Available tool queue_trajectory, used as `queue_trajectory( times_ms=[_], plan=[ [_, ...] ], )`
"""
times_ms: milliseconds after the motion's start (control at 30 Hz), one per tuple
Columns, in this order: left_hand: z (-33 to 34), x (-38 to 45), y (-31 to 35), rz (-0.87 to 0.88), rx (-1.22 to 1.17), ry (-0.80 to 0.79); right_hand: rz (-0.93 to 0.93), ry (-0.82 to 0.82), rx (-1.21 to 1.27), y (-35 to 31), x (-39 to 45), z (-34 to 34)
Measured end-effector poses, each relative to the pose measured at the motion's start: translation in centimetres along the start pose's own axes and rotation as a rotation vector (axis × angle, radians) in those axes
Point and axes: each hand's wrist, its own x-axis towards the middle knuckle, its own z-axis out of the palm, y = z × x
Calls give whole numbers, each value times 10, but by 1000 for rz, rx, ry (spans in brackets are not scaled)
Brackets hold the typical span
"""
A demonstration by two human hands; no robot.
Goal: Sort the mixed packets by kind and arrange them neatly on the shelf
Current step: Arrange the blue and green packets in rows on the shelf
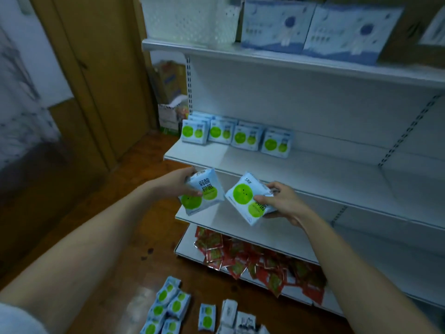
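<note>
My left hand [177, 182] grips a light-blue packet with green circles [204, 192] by its left edge. A second packet of the same kind [245, 197] sits in my right hand [280, 203], tilted. Both are held in front of the lower white shelf [277, 225]. On the middle shelf [216, 155] several matching blue-green packets [236, 137] stand upright in a row at the left. More blue-green packets [168, 307] and some white ones [236, 317] lie loose on the wooden floor below.
A heap of red sachets [252, 259] covers the bottom shelf. The top shelf carries a white perforated basket [192, 20] and blue-white boxes [313, 27]. Left of the shelf unit are a wooden door [91, 68] and cardboard boxes [171, 92].
</note>
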Motion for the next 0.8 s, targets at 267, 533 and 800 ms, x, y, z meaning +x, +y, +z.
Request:
queue_trajectory(
  times_ms=[267, 533, 800],
  plan=[
    [-24, 46, 33, 11, 146, 51, -95, 56, -177, -32, 38, -32],
    [-44, 147, 33, 51, 270, 47, -186, 168, -544, -60, 113, -45],
    [-72, 274, 26, 132, 439, 4, -127, 195, -657, -75, 203, -49]
  ],
)
